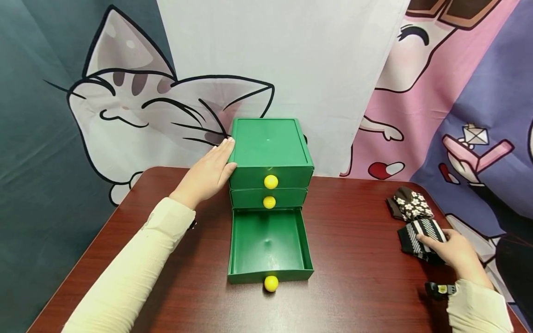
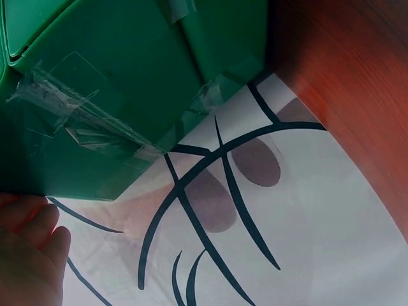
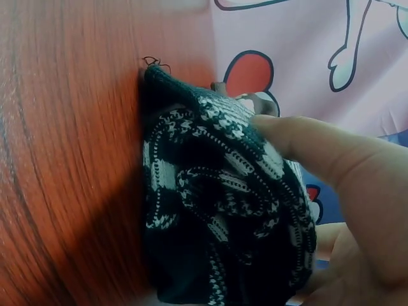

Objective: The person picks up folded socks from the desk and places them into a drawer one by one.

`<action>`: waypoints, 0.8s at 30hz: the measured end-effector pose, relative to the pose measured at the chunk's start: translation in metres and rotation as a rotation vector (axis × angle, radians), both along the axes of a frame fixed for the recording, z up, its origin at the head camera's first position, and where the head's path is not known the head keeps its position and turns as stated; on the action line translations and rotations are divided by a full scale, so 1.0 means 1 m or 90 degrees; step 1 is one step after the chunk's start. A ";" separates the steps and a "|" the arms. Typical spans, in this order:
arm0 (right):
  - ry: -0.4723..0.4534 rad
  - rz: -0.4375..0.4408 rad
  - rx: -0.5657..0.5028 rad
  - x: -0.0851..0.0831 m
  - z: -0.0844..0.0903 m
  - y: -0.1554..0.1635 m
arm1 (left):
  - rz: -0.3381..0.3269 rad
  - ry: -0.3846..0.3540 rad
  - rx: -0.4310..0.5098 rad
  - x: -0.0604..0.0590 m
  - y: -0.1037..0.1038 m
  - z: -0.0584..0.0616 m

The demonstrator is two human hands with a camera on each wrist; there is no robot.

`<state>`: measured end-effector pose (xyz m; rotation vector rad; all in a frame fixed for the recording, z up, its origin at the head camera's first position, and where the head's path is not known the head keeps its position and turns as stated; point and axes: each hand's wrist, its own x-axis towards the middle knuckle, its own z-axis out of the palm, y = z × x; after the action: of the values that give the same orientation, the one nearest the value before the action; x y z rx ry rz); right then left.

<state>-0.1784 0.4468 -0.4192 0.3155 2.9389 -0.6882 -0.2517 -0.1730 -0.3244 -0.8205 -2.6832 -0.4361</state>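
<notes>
Head view, left to right: left hand [image 1: 210,171] lies flat, fingers straight, against the left wall of the green drawer unit [image 1: 268,145], at about 9 o'clock of it. Bottom drawer [image 1: 268,247] is pulled fully out toward 6 o'clock and holds nothing; the two upper drawers are closed, each with a yellow knob. Right hand [image 1: 451,252] at 3 o'clock, fingers curled round a black-and-white patterned sock [image 1: 420,233]; a brown flowered sock [image 1: 410,203] lies just beyond it, touching.

Judgement: keep the flat palm bracing the unit so it cannot slide, and lift the sock as one bundle, clear of its neighbour, before carrying it over the drawer's front wall.

Surface [image 1: 354,277]: dark red wood grain. Behind: hanging cloths, a cartoon cat at 10 o'clock, white sheet at 12, pink and purple cartoon print at 2
</notes>
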 end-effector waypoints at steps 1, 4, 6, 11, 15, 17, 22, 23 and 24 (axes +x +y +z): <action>0.000 -0.005 -0.004 0.000 0.000 0.000 | 0.000 0.000 0.000 0.000 0.000 0.000; -0.002 -0.026 -0.019 0.001 -0.001 -0.001 | 0.001 -0.003 0.002 0.000 0.000 0.001; 0.002 -0.043 -0.023 0.002 -0.002 -0.002 | 0.001 -0.005 0.002 0.001 0.000 0.001; 0.010 -0.092 -0.055 0.004 -0.006 -0.005 | -0.002 -0.002 0.002 0.001 0.000 0.001; 0.000 -0.127 -0.078 0.005 -0.008 -0.009 | -0.004 0.000 0.004 0.001 0.000 0.001; -0.006 -0.134 -0.083 0.006 -0.008 -0.011 | -0.003 0.000 0.004 0.001 0.000 0.000; -0.035 -0.126 -0.124 0.006 -0.005 -0.016 | -0.002 0.002 0.006 0.001 0.000 0.000; -0.045 -0.119 -0.129 0.006 -0.005 -0.016 | -0.001 0.002 0.006 0.001 0.000 0.000; -0.060 -0.116 -0.138 0.005 -0.004 -0.017 | -0.001 0.001 0.007 0.001 0.000 -0.001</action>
<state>-0.1730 0.4302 -0.4231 0.5821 2.7363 -0.9779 -0.2510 -0.1730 -0.3250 -0.8194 -2.6763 -0.4510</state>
